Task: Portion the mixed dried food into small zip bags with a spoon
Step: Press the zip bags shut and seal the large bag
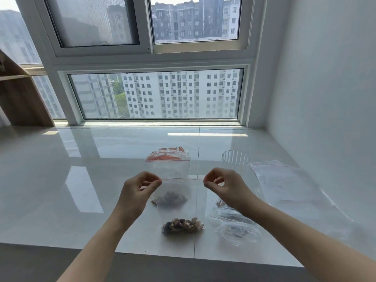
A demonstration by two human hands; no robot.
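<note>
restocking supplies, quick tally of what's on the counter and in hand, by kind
small zip bag with dried food, held up by left hand and right hand: 1
other plastic bags lying on the counter: at least 3, overlapping, exact count unclear
clear ribbed cup: 1
spoon: 0 visible
total: at least 5

Above the glossy white worktop (61, 180), the left hand (136, 192) and right hand (225, 186) each pinch a top corner of a small clear zip bag with a red seal line (181, 200), holding it upright. Brown mixed dried food (182, 224) sits in its bottom. A ribbed clear plastic cup (235, 158) stands behind the right hand.
</note>
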